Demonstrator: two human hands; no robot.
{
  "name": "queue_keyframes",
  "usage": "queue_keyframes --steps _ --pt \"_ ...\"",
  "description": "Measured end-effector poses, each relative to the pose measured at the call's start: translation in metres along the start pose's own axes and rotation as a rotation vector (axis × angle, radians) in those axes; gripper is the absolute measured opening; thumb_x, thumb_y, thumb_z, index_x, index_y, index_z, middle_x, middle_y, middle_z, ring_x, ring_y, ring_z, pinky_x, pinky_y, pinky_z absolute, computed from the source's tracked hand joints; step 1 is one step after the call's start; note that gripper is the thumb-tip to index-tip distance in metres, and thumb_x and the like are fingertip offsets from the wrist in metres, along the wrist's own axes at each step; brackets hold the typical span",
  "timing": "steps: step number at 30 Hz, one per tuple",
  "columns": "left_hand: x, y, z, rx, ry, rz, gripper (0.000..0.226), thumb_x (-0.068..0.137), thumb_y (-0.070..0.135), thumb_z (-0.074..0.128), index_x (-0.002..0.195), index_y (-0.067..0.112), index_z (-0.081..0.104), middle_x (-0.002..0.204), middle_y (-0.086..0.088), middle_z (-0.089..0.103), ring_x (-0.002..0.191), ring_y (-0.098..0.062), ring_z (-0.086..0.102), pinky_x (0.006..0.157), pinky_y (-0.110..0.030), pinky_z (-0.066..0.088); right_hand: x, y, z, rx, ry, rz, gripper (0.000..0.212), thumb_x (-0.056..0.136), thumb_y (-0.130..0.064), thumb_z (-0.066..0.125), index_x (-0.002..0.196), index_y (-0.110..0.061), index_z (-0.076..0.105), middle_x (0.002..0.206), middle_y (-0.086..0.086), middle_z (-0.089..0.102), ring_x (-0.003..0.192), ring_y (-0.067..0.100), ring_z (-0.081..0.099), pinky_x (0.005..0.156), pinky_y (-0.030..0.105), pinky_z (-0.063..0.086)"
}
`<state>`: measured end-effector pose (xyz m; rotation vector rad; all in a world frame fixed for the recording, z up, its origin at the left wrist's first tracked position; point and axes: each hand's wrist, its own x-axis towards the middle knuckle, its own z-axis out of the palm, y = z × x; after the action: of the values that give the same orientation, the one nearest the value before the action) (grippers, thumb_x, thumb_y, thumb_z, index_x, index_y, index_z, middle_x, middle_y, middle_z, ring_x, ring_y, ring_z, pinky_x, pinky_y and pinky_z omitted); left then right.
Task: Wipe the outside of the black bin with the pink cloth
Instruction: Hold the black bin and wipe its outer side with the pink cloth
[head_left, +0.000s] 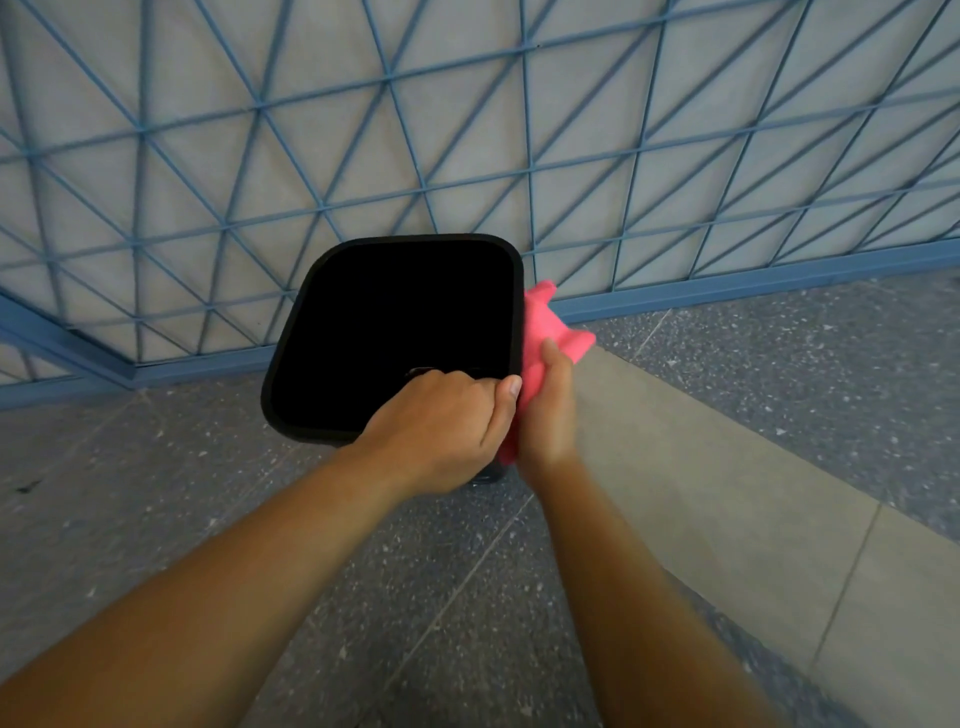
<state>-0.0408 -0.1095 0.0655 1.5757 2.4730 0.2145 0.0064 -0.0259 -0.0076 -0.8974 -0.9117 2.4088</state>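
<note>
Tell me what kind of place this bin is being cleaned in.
Probably a corridor or lobby of a public or commercial building. The floor is speckled terrazzo-like tile with a plain grey band, and the black bin stands by a wall panel with a blue geometric grid.

I see the black bin (395, 332) standing on the speckled floor (156, 519), close to the blue lattice fence (363, 130). My left hand (441, 426) grips the bin's near rim at the right corner. My right hand (548, 410) presses the bunched pink cloth (540, 332) against the bin's right outer side.
</note>
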Motion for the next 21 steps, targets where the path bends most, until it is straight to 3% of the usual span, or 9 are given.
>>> queue_keyframes --steps 2,4,6,9,12,14,17,18,21 --pt "0.000 0.000 0.001 -0.013 -0.003 -0.006 0.047 0.105 0.039 0.017 0.062 0.027 0.033 0.062 0.000 0.049 0.063 -0.028 0.053 0.068 -0.042 0.045 0.010 -0.017 0.008 -0.044 -0.010 -0.021 0.052 0.114 -0.034 0.021 0.148 -0.008 0.050 0.137 0.015 0.064 0.106 0.016 0.064 0.085 0.016 0.053" --pt "0.000 0.002 0.000 -0.005 0.003 -0.010 0.048 0.105 0.039 0.017 0.060 0.028 0.030 0.059 0.003 0.042 0.062 -0.026 0.049 0.067 -0.041 0.044 0.014 -0.023 0.011 -0.045 -0.024 -0.069 0.057 0.114 -0.034 0.018 0.157 -0.005 0.042 0.154 0.019 0.055 0.119 0.020 0.061 0.091 0.016 0.051" --pt "0.000 0.002 0.000 -0.001 0.004 -0.011 0.048 0.105 0.040 0.017 0.063 0.025 0.034 0.062 0.000 0.050 0.064 -0.028 0.053 0.067 -0.040 0.043 0.000 -0.013 0.007 -0.082 -0.043 -0.055 0.057 0.114 -0.033 0.018 0.158 -0.006 0.042 0.154 0.018 0.055 0.119 0.018 0.064 0.086 0.012 0.054" --pt "-0.001 0.001 -0.001 -0.028 0.005 -0.023 0.044 0.104 0.041 0.017 0.072 0.024 0.043 0.078 -0.011 0.067 0.075 -0.035 0.063 0.073 -0.043 0.049 -0.010 0.009 -0.001 -0.029 -0.015 -0.066 0.053 0.115 -0.034 0.019 0.152 -0.011 0.049 0.144 0.011 0.064 0.136 0.019 0.061 0.083 0.009 0.056" --pt "0.002 0.000 0.000 -0.047 0.018 -0.041 0.047 0.105 0.041 0.018 0.063 0.026 0.033 0.079 -0.014 0.066 0.077 -0.037 0.062 0.073 -0.043 0.047 0.011 -0.006 0.005 -0.011 -0.067 -0.104 0.051 0.116 -0.034 0.010 0.148 -0.025 0.048 0.139 0.000 0.065 0.125 0.003 0.064 0.093 0.011 0.052" --pt "0.004 0.000 0.001 -0.037 0.029 -0.044 0.047 0.105 0.041 0.019 0.061 0.027 0.030 0.074 -0.012 0.062 0.076 -0.036 0.060 0.070 -0.041 0.043 0.021 -0.017 0.010 -0.055 -0.019 -0.080 0.057 0.115 -0.039 0.015 0.158 -0.013 0.043 0.150 0.012 0.059 0.133 0.016 0.058 0.100 0.016 0.050" --pt "0.002 0.000 0.000 -0.023 0.010 -0.034 0.047 0.104 0.042 0.018 0.063 0.026 0.035 0.067 -0.005 0.055 0.070 -0.031 0.060 0.065 -0.038 0.039 0.007 0.000 0.003 -0.037 -0.009 -0.107 0.059 0.115 -0.035 0.015 0.163 -0.008 0.036 0.162 0.014 0.047 0.151 0.023 0.045 0.119 0.027 0.039" --pt "0.002 0.000 0.000 -0.020 0.006 -0.029 0.047 0.104 0.042 0.017 0.064 0.026 0.037 0.068 -0.006 0.058 0.070 -0.032 0.061 0.065 -0.038 0.040 -0.003 0.007 0.001 -0.022 0.010 -0.092 0.058 0.115 -0.034 0.017 0.162 -0.007 0.037 0.162 0.015 0.048 0.152 0.024 0.045 0.118 0.027 0.040" --pt "0.002 0.000 0.001 -0.019 0.016 -0.023 0.045 0.104 0.042 0.018 0.070 0.025 0.041 0.075 -0.012 0.065 0.074 -0.035 0.062 0.068 -0.040 0.043 -0.005 0.010 -0.004 0.029 0.022 -0.037 0.055 0.114 -0.033 0.020 0.154 -0.005 0.046 0.150 0.013 0.057 0.136 0.024 0.060 0.096 0.015 0.051"
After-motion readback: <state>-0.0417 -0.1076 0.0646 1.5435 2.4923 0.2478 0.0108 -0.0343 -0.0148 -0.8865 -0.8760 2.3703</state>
